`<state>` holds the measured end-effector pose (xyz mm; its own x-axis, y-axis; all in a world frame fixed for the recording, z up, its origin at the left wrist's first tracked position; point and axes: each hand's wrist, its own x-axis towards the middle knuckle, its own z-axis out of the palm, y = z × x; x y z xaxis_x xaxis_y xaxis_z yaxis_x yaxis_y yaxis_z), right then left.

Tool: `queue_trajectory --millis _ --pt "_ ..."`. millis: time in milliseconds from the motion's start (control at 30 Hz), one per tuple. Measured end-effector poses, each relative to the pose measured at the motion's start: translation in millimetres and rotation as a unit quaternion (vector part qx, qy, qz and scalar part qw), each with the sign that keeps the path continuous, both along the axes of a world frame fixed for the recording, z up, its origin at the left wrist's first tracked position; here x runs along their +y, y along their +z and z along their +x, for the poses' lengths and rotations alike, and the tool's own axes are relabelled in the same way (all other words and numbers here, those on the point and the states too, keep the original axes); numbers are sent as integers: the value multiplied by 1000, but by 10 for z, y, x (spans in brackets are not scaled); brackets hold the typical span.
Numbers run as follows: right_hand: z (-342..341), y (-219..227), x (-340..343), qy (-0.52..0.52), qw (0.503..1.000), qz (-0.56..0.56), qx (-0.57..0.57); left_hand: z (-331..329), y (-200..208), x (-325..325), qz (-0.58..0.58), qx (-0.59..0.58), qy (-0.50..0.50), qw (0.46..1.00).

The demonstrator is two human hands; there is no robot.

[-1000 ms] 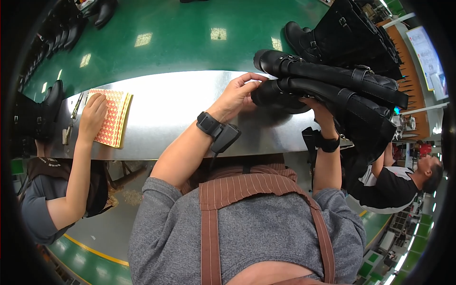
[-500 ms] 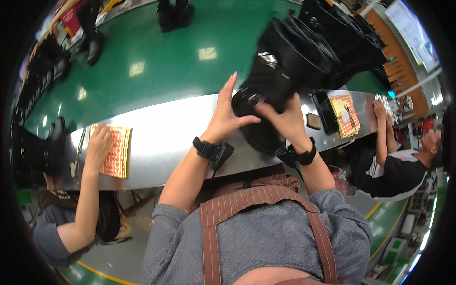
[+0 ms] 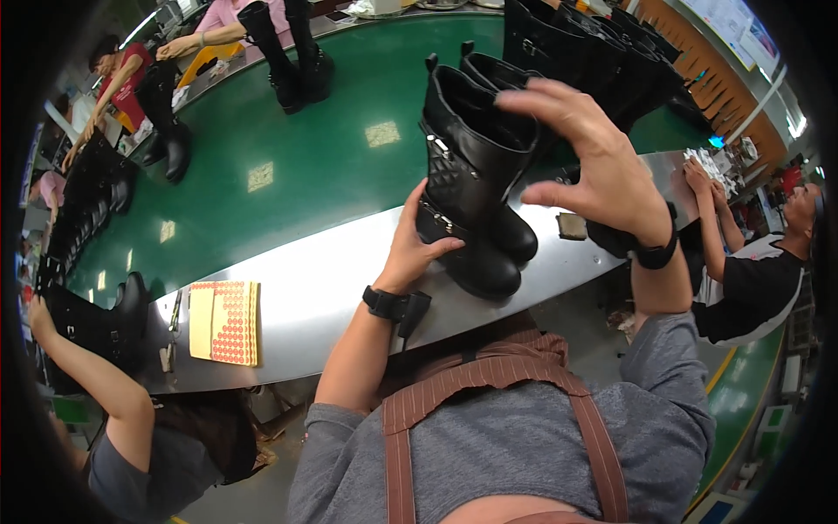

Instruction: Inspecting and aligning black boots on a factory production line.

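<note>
A pair of black buckled boots (image 3: 471, 192) stands upright in front of me, toes toward me. My left hand (image 3: 412, 244) grips the nearer boot at its ankle, thumb across the front by the lower strap. My right hand (image 3: 589, 153) is raised to the right of the boot shafts, fingers and thumb spread, holding nothing. Its fingertips overlap the boot tops in the view, and I cannot tell whether they touch.
On the steel table edge (image 3: 305, 306) lie a yellow-and-red sheet stack (image 3: 231, 325) at left and a small block (image 3: 573, 226) at right. More boots stand on the green surface (image 3: 349, 175), many at far right (image 3: 602, 61). Co-workers sit on both sides.
The boots have gone from tilted and blurred to standing upright. My right hand has left the boot's front and moved up and right. The left co-worker's hand has left the sheet stack.
</note>
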<state>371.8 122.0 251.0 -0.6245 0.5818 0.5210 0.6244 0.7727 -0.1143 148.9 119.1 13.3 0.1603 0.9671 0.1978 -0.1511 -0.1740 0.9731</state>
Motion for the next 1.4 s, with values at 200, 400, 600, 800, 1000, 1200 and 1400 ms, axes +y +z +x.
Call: queue_trajectory --millis 200,400,600,800,1000,1200,1400 --pt "-248 343 182 50 967 -220 -120 -26 -32 -12 35 47 17 998" --pt "-433 251 1123 -30 980 -190 -51 -350 209 70 -56 102 143 983" --pt "-865 117 2398 -101 990 -91 24 -987 19 124 -206 -163 195 945" --pt "-1579 -219 3595 -157 986 47 23 -994 -226 148 -199 -174 229 937" --pt "-2130 -675 4275 -241 966 -73 -55 -930 -101 84 -247 -154 189 938" --pt "-2227 -773 4430 -204 979 -10 -21 -890 -105 60 -245 -138 183 942" --pt "-2005 -1126 3403 3 993 -79 -83 -913 -96 68 -243 -130 167 947"
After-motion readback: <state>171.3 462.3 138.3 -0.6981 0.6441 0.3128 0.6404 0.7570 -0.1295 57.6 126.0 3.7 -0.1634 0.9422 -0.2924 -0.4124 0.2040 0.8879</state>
